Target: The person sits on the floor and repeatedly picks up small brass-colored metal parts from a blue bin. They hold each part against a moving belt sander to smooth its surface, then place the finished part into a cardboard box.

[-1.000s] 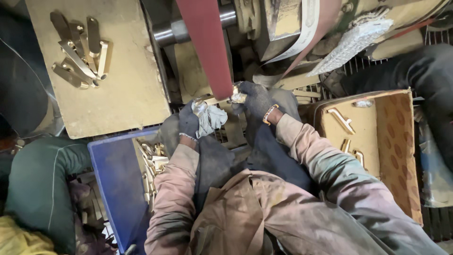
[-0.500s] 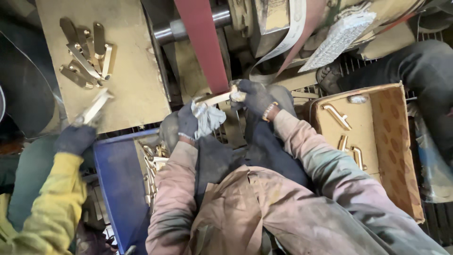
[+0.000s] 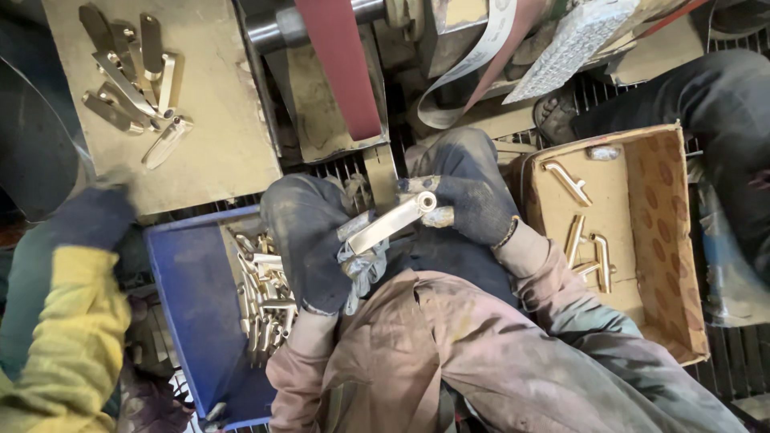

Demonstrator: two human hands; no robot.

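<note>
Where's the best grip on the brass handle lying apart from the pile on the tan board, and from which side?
Probably mid-shaft, fingers across its narrow width from above. The lone brass handle lies flat on the tan board, tilted diagonally, just below the pile of handles, so its long sides are open. A co-worker's gloved hand is nearest it.

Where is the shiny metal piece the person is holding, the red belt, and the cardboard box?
Shiny metal piece (image 3: pixel 391 221), head view, middle of its flat bar.
Red belt (image 3: pixel 337 64), head view, middle of the red strip.
Cardboard box (image 3: pixel 613 180), head view, bare floor of the box.
</note>
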